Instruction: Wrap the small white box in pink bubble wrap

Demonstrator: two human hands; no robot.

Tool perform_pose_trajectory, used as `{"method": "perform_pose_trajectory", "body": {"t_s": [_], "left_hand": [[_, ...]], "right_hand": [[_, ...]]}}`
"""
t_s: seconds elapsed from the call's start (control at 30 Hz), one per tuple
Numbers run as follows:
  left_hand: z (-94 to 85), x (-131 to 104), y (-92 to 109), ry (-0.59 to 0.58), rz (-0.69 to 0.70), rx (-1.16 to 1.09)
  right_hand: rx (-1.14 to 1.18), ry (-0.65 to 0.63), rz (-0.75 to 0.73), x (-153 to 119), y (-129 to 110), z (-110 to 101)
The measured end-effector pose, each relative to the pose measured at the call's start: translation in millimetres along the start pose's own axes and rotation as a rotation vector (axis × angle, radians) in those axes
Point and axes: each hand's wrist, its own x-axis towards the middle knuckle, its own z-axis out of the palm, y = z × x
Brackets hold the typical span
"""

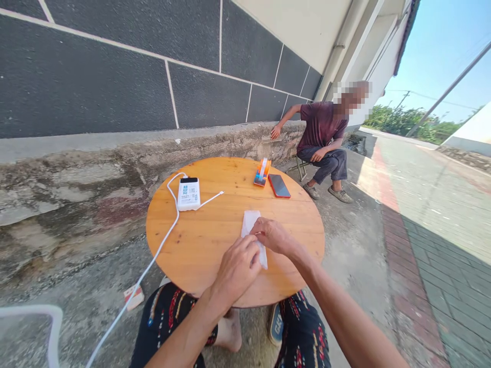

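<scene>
Large blue characters and smaller grey print mark the white power bank (189, 197) on the left of the round wooden table (215, 230); they are too small to read surely. Pale letters on the dark shoe (276, 327) below the near edge begin with what looks like a C. A white cable (161, 247) loops from the power bank over the left edge, while a short lead (210, 200) points right. On the far right, an orange tape dispenser (261, 176) stands just beside a red-edged phone (280, 186). Beyond, a person (320, 122) sits beside the dark-panelled wall (107, 76).

A thin white sheet (249, 219) lies on the near right part of the table, its middle covered by both hands. The left hand (240, 260) and right hand (274, 235) have curled fingers, their tips close together above it; a thin pale thing shows between them. Whether either is clamped on it, I cannot tell.
</scene>
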Motion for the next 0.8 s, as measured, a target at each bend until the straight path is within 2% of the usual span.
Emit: {"method": "perform_pose_trajectory", "body": {"t_s": [0.2,0.4,0.6,0.8], "left_hand": [[-5.6,4.3,-3.5,-0.031,0.048,-0.012],[-6.9,7.1,-6.0,-0.074,0.027,-0.085],[-5.2,6.2,-7.9,-0.072,0.037,-0.119],[-5.5,5.3,-7.6,-0.088,0.020,-0.122]], "right_hand": [[0.052,0.007,0.034,0.3,0.4,-0.2],[0.128,0.046,0.135,-5.9,2.8,-1.5],[0.221,0.213,0.159,-41.9,-4.9,-7.7],[0.255,0.186,0.057,-70.3,-19.5,-1.7]]}}
